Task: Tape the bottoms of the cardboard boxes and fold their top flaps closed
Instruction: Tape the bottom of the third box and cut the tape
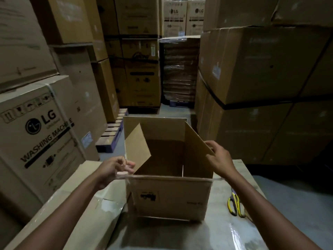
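box (169, 197): upright, open-topped, on surface (207, 235) | right grip (219, 159): pinching right flap (196, 147) edge, likely to swing it inward | left grip (115, 170): curled at near-left corner, hold unclear, probably steadying | left flap (137, 147): leaning in

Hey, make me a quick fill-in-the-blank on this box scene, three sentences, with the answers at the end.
1. The right hand grips the right flap of the box, whose top is ____.
2. The scissors lying on the table, right of the box, have ____ handles.
3. The big carton on the left is printed LG washing ____.

Missing words: open; yellow; machine.
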A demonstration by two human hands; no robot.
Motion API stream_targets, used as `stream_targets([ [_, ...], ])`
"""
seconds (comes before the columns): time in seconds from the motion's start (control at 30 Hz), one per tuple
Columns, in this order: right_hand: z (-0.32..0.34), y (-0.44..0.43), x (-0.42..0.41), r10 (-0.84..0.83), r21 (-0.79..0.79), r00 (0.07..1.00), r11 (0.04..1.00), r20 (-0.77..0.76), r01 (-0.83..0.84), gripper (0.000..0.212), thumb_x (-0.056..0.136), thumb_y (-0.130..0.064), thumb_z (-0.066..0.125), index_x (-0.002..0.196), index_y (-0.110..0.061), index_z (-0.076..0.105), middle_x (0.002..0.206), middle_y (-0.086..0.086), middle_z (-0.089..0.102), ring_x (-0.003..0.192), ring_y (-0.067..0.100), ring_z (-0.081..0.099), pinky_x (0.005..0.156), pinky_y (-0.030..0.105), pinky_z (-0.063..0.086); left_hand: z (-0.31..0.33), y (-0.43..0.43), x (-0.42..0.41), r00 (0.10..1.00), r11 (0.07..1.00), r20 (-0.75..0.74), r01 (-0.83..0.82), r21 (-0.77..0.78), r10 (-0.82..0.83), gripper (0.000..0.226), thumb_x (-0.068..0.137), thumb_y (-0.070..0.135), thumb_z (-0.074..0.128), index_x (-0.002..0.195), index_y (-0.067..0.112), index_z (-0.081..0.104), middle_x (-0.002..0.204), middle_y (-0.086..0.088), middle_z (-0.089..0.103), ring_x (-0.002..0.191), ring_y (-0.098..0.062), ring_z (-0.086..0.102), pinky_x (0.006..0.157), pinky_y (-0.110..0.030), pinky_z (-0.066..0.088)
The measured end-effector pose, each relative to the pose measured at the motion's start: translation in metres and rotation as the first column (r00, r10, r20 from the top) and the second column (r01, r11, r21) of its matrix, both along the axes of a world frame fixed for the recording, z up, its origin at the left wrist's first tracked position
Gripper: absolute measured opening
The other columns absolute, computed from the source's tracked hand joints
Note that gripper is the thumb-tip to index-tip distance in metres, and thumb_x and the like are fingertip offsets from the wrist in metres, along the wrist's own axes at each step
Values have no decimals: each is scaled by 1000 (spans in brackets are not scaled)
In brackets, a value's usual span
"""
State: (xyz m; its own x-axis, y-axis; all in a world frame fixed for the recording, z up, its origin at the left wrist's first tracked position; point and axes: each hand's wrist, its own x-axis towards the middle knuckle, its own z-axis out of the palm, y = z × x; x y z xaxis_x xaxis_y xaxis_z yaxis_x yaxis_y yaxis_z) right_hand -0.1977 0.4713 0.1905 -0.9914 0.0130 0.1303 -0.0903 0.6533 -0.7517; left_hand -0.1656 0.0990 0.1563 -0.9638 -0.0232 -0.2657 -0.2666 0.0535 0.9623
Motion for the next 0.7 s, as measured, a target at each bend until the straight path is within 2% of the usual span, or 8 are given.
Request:
stream_targets([
  [0.07, -4, 3, 2, 74, 74, 996, 994, 52, -78, 45, 95, -11, 60, 137, -27, 52, 126, 5, 63, 93, 14, 61, 76, 31, 58, 3, 7, 0, 998, 998, 54, -3, -70, 7, 5, 95, 8, 52, 95, 5, 57, 110, -23, 65, 83, -33, 69, 68, -40, 53],
  [0.13, -3, -1, 5, 152, 166, 982, 971, 113, -170, 50, 94, -21, 62, 140, -30, 47, 125, 3, 63, 92, 13, 61, 77, 31, 57, -1, 20, -3, 996, 949, 56, -53, -310, 74, 30, 98, 40, 55, 114, 14, 57, 119, -18, 58, 93, -29, 65, 71, -38, 51],
  [0.2, 2, -8, 7, 222, 314, 964, 914, 145, -258, 60, 92, -26, 62, 146, -31, 38, 125, 3, 63, 88, 14, 59, 71, 27, 52, -2, 34, -10, 993, 810, -17, -103, -578, 115, 65, 89, 66, 54, 139, 26, 45, 143, -10, 42, 127, -32, 48, 96, -46, 46],
  [0.33, 11, -25, 16, 292, 506, 937, 788, 194, -350, 63, 92, -22, 61, 148, -27, 32, 123, 7, 61, 94, 20, 63, 74, 30, 55, 3, 44, -22, 997, 769, 46, 76, -634, -60, 127, 57, 99, 46, 157, 36, -1, 166, 0, -5, 152, -31, -2, 119, -61, 11],
  [0.4, 14, -30, 18, 297, 614, 935, 706, 196, -353, 63, 96, -23, 57, 151, -21, 27, 125, 10, 60, 100, 24, 63, 77, 32, 53, 8, 47, -25, 979, 734, 125, 204, -647, -162, 134, 55, 97, 51, 156, 35, -12, 165, 4, -15, 152, -27, -7, 121, -57, 8],
  [0.5, 17, -33, 25, 294, 673, 932, 648, 212, -357, 64, 98, -25, 53, 152, -15, 20, 122, 12, 61, 100, 27, 63, 72, 32, 46, 10, 42, -28, 940, 604, 159, 317, -731, -301, 112, 85, 52, 70, 156, 31, -14, 165, 3, -12, 151, -28, 7, 120, -48, 23],
  [0.57, 19, -36, 31, 267, 648, 936, 676, 229, -351, 61, 98, -25, 52, 150, -13, 21, 123, 13, 61, 101, 28, 63, 73, 32, 46, 10, 32, -28, 911, 540, 183, 371, -756, -371, 105, 88, 32, 69, 156, 33, -12, 165, 1, -4, 147, -28, 19, 115, -45, 34],
  [0.7, 22, -51, 25, 185, 590, 935, 734, 304, -337, 56, 96, -27, 54, 142, -12, 27, 124, 15, 60, 95, 27, 59, 75, 35, 47, 12, 20, -23, 821, 345, 283, 485, -804, -495, 110, 81, 35, 70, 155, 35, -11, 163, 0, 1, 147, -28, 18, 113, -44, 35],
])
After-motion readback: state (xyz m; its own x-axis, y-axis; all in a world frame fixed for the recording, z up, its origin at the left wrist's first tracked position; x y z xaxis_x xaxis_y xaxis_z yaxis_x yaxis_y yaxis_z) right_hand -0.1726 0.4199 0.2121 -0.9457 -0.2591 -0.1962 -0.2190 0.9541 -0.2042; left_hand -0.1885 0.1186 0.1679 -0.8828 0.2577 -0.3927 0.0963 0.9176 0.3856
